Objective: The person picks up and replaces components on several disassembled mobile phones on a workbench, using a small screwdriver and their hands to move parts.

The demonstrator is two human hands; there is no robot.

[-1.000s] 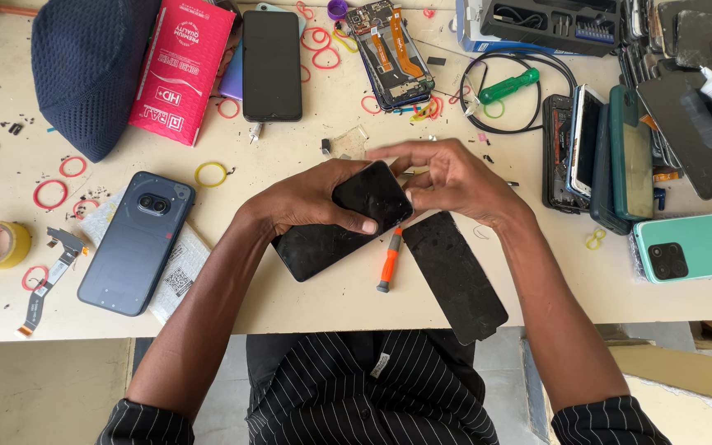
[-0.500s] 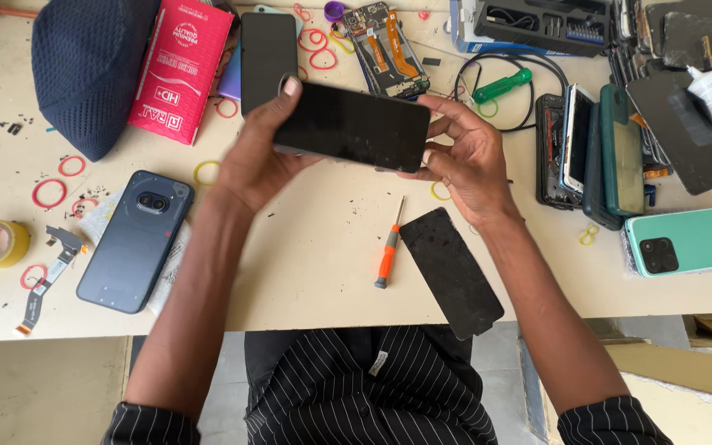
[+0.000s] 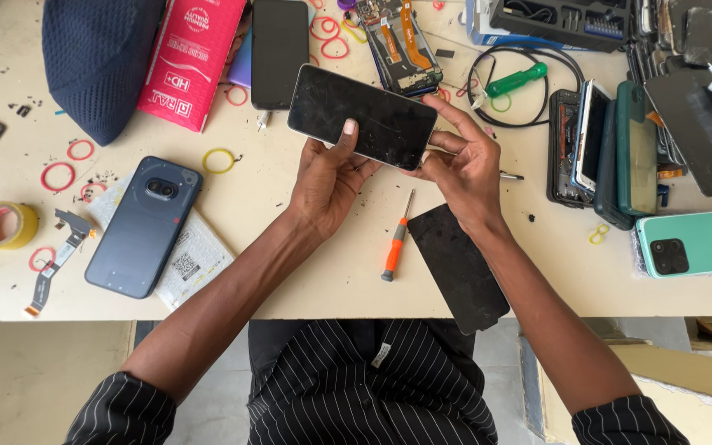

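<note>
The cream workbench [image 3: 290, 280] takes up nearly the whole view, and the person in the striped shirt sits at its near edge. Both hands are raised over the middle of it, sharing one black-screened phone [image 3: 364, 115], glass side up and tilted a little. The left hand [image 3: 327, 177] grasps its near long edge, thumb pressed flat on the glass; the right hand [image 3: 463, 165] pinches the right end, fingers curled around the corner. I cannot tell whether a seam is open there.

As for progress, I would judge the job to be mid-way: a loose black panel [image 3: 457, 265] lies just beside the right wrist, half over the table edge, and one orange-handled screwdriver [image 3: 395, 239] rests between the two forearms, untouched. The phone in hand looks whole from above, so closing or checking seems to remain.

Counting down in size: one dark blue knitted cap [image 3: 96, 58]; one pink packet [image 3: 195, 58]; one dark blue phone [image 3: 143, 227] lying face down on a slip of paper; one black phone [image 3: 279, 49] flat at the far side; one mint-green phone [image 3: 694, 241] at the right; one opened phone frame [image 3: 397, 41]; one roll of yellow tape [image 3: 6, 224]; one green-handled screwdriver [image 3: 517, 81]; and several red rubber bands, at least three at the left.
</note>
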